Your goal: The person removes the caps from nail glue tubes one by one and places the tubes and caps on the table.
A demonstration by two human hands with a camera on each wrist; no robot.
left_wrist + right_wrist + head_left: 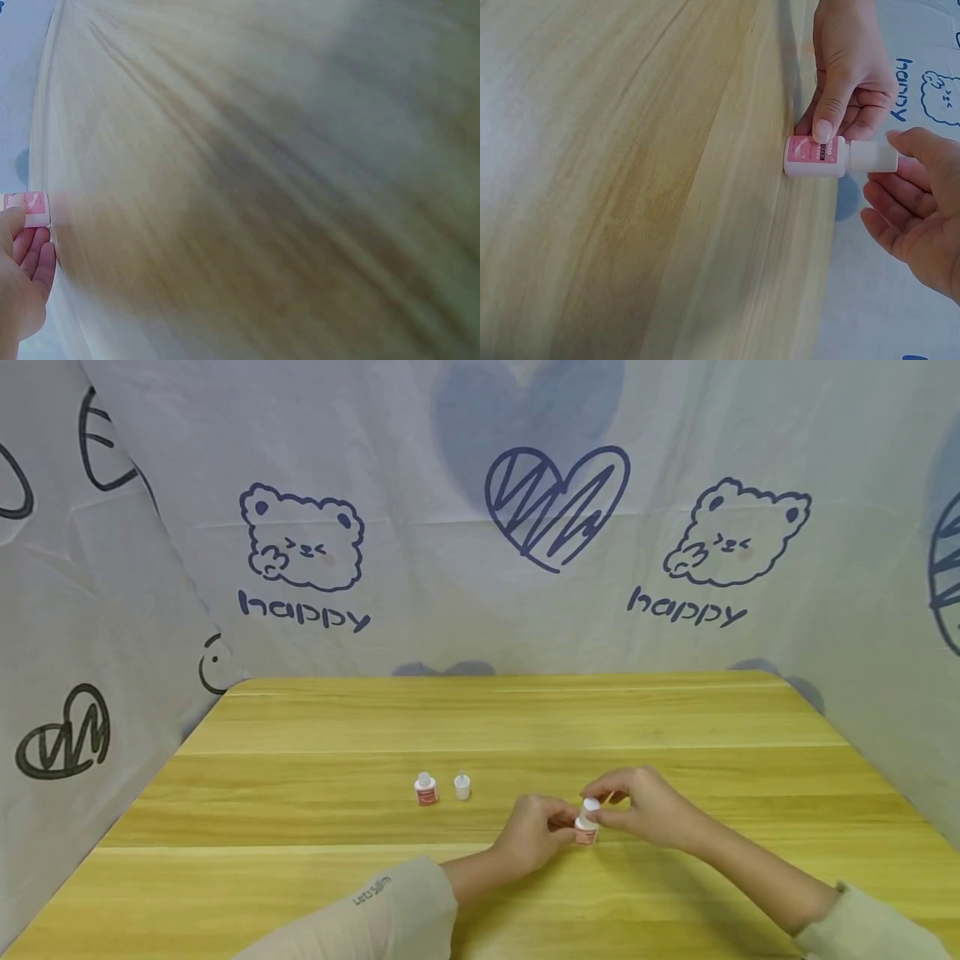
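Observation:
A small white bottle [586, 836] with a pink label stands on the table, its white cap [591, 806] on top. My left hand [531, 833] pinches the bottle's body, with the thumb lying across the label in the right wrist view. From the other side my right hand [651, 806] holds the cap between thumb and fingers. In the left wrist view only part of the bottle [35, 202] shows at the left edge, above the left hand [26, 274].
To the left stands a similar uncapped bottle [426, 791] with a pale neck. Beside it sits a loose white cap [462, 788] with a thin stem pointing up. The wooden table [337, 718] meets a printed white cloth [420, 543] at its back and sides.

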